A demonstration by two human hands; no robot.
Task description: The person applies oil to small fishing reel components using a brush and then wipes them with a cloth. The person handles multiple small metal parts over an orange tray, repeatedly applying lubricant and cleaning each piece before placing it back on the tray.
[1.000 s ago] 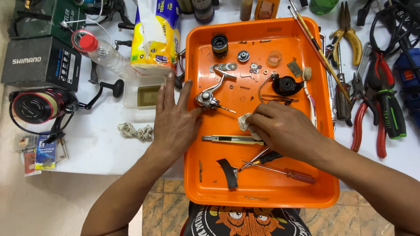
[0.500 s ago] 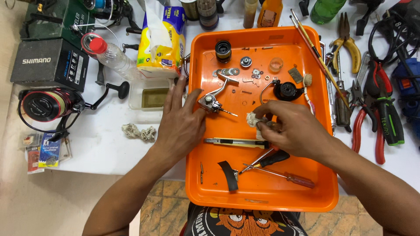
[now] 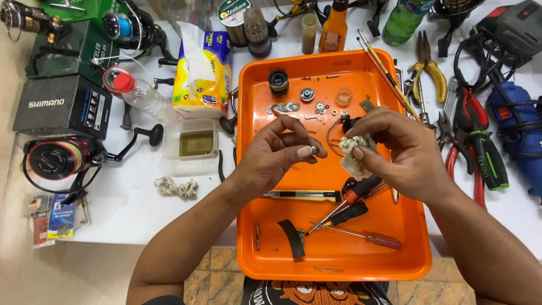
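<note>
Small metal part (image 3: pixel 314 149), pinched between thumb and fingertips of left hand (image 3: pixel 276 155), held above orange tray (image 3: pixel 333 260) so that anything dropped lands inside it. Crumpled wipe (image 3: pixel 353 151), bunched in closed fingers of right hand (image 3: pixel 403 155), held just beside the part, apparently for cleaning. Wire bail (image 3: pixel 333 135) behind the wipe; attachment cannot be told. Washers and small rings (image 3: pixel 285 107) laid near the tray's far edge, apart from screwdrivers (image 3: pixel 353 212) at the near end. Pliers (image 3: pixel 468 152) outside the tray, right; tissue pack (image 3: pixel 203 73) and spinning reel (image 3: pixel 59 158), left.
</note>
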